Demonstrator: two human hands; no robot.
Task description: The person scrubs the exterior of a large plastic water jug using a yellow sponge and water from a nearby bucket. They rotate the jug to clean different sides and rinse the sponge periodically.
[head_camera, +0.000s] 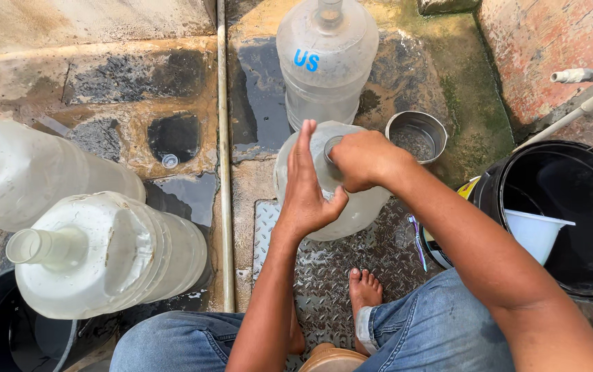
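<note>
A large clear plastic water jug (362,207) stands upright on a metal tread plate (337,265) in front of me. My left hand (306,186) rests flat against the jug's shoulder and neck, fingers straight and pointing up. My right hand (362,160) is closed around the jug's mouth from the right side. The neck is mostly hidden by both hands. My bare foot (364,289) stands on the plate below the jug.
A second upright jug (327,58) stands behind. Two more jugs (103,251) (28,172) lie at left. A small metal pot (417,134) sits at the right, then a black bucket (572,213) with a white scoop (534,231). A tap (585,72) and pipe (223,151) are nearby.
</note>
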